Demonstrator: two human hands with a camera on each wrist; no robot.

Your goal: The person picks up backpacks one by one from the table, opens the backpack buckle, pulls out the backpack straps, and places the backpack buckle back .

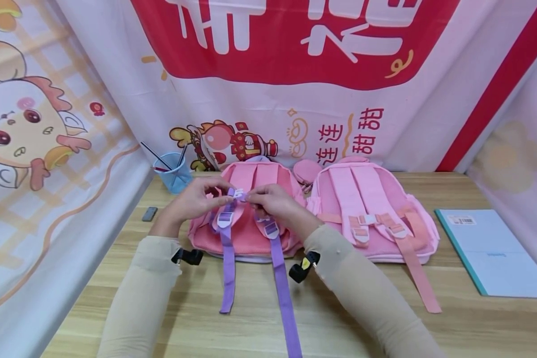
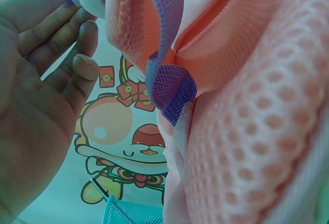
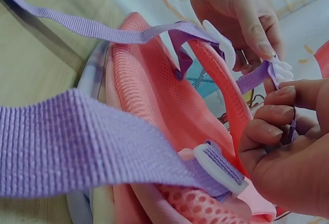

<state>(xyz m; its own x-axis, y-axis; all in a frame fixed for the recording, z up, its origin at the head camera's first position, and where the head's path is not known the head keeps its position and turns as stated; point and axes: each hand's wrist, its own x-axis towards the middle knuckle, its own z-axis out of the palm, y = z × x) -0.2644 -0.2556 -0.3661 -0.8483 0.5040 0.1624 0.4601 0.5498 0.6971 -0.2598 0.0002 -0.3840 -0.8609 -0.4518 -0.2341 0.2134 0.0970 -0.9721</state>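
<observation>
A pink backpack (image 1: pixel 268 246) lies back side up, with purple webbing straps (image 1: pixel 278 278) hanging from white slide adjusters (image 3: pixel 218 167). Above it, my left hand (image 1: pixel 197 201) pinches a purple strap beside a small white buckle (image 3: pixel 281 71). My right hand (image 1: pixel 277 201) pinches the strap's other part close to that buckle, thumb against fingers (image 3: pixel 272 118). Both hands almost meet there. In the left wrist view, the left hand (image 2: pixel 38 100) is seen from the palm side, and its fingertips and the buckle are partly cut off at the top.
To the right lies a second pink backpack (image 1: pixel 378 199) with peach straps. A light blue notebook (image 1: pixel 496 253) is at the far right. On the left stand a blue mesh pen cup (image 1: pixel 174 176) and a small grey object (image 1: pixel 149 214). A printed cloth (image 1: pixel 273 99) hangs behind.
</observation>
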